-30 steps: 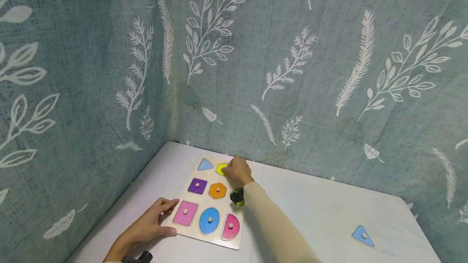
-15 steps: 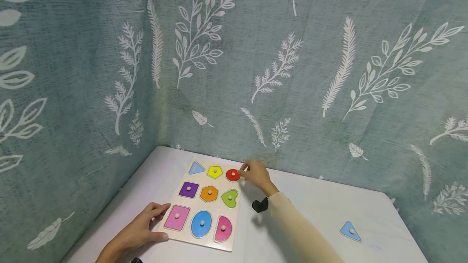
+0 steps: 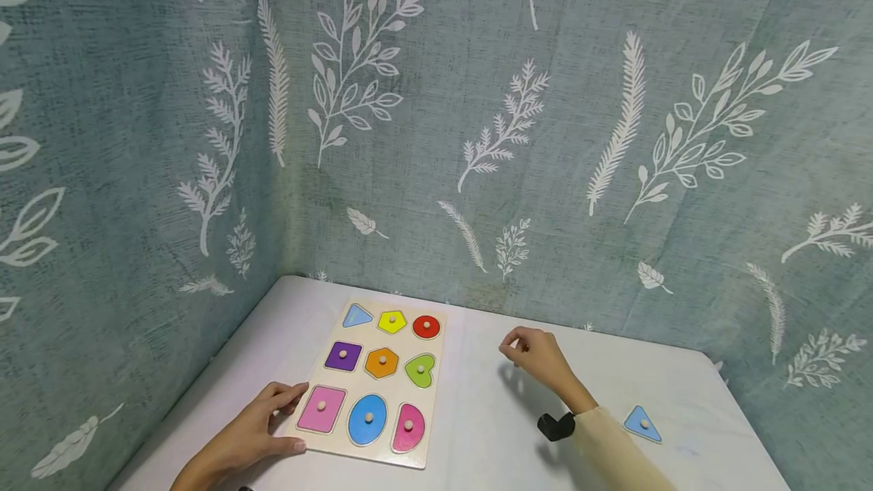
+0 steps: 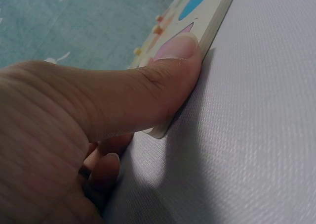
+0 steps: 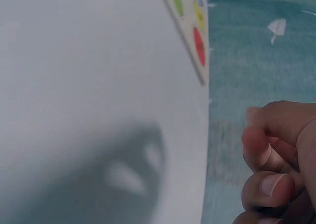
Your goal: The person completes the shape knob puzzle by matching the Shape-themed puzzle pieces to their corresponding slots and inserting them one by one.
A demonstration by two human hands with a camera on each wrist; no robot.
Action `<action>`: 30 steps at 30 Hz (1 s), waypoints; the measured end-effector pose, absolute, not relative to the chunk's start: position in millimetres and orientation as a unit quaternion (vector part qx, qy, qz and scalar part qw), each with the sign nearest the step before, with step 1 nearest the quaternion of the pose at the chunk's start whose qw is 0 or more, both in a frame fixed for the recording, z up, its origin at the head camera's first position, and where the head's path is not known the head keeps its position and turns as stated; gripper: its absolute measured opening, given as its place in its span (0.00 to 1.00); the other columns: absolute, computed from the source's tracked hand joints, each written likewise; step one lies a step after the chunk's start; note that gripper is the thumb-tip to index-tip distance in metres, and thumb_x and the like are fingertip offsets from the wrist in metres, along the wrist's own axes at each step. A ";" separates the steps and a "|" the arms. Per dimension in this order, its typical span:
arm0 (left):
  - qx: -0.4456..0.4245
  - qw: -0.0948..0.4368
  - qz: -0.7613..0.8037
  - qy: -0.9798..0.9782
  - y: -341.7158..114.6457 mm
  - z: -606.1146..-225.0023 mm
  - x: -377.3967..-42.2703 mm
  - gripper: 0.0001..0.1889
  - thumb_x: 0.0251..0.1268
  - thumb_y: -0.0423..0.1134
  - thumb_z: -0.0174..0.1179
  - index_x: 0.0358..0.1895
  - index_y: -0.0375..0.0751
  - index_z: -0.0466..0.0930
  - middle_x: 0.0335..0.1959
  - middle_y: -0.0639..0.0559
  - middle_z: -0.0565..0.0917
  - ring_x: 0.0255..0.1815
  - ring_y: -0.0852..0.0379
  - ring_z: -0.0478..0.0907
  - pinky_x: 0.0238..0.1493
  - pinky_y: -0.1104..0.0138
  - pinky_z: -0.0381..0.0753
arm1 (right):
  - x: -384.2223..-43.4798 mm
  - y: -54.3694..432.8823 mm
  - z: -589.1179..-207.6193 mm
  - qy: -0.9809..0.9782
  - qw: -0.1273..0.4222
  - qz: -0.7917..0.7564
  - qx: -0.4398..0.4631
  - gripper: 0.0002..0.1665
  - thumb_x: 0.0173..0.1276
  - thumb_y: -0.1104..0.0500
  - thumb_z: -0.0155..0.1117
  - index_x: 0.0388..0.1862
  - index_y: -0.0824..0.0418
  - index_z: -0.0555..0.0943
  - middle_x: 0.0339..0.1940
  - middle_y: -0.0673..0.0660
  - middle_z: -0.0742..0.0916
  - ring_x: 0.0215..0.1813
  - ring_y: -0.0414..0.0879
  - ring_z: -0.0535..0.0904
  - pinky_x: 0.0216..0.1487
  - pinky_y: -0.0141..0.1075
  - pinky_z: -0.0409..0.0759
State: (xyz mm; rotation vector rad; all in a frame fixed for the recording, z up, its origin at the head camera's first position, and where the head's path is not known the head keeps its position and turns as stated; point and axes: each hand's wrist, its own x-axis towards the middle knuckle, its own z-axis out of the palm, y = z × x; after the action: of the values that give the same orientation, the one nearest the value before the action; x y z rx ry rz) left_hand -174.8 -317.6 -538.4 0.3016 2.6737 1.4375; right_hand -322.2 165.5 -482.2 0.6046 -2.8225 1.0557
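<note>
A wooden peg puzzle board (image 3: 402, 394) lies on the table in the head view, with knobbed pieces in several of its shaped slots. Its top-left triangular slot (image 3: 357, 316) holds no knobbed piece. My left hand (image 3: 248, 430) holds the board's near-left corner, thumb (image 4: 173, 61) against the near edge and index finger at the left side. Over the table right of the board hovers my right hand (image 3: 539, 358), its fingers loosely curled with nothing between them. A blue triangle piece (image 3: 643, 424) with a round knob lies on the table to the right, beyond the right wrist.
A white cloth covers the table (image 3: 477, 415). Patterned green-blue fabric (image 3: 436, 135) hangs as a wall along the back and left sides. A black wrist strap part (image 3: 555, 426) sits at my right wrist.
My right hand has left the board's top-right area, moved right and come towards the blue triangle, uncovering the red circle and green heart. My left hand stays at the board's corner.
</note>
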 end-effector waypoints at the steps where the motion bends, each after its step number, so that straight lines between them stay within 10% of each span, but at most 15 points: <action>1: 0.100 0.043 0.468 0.877 -317.1 -538.6 -174.7 0.50 0.49 0.42 0.82 0.73 0.24 0.65 0.51 0.44 0.70 0.49 0.61 0.66 0.45 0.66 0.69 | -317.5 173.7 -484.0 -0.921 0.036 0.337 0.193 0.02 0.71 0.56 0.71 0.37 0.52 0.86 0.18 0.47 0.81 0.20 0.44 0.76 0.25 0.36 0.71; 30: 0.086 0.058 0.437 0.894 -315.1 -541.0 -174.9 0.51 0.51 0.47 0.81 0.74 0.25 0.64 0.50 0.45 0.70 0.48 0.58 0.68 0.44 0.68 0.70 | -213.8 332.9 -517.8 -0.944 0.035 0.328 -0.026 0.10 0.70 0.56 0.71 0.43 0.60 0.86 0.18 0.49 0.77 0.18 0.42 0.70 0.23 0.34 0.70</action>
State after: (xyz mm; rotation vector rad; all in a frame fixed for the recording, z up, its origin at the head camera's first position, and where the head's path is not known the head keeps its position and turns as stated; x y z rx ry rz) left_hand -174.9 -315.1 -541.0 0.2620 2.7090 1.3233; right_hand -213.8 332.9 -517.8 -0.0810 -2.8993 1.0085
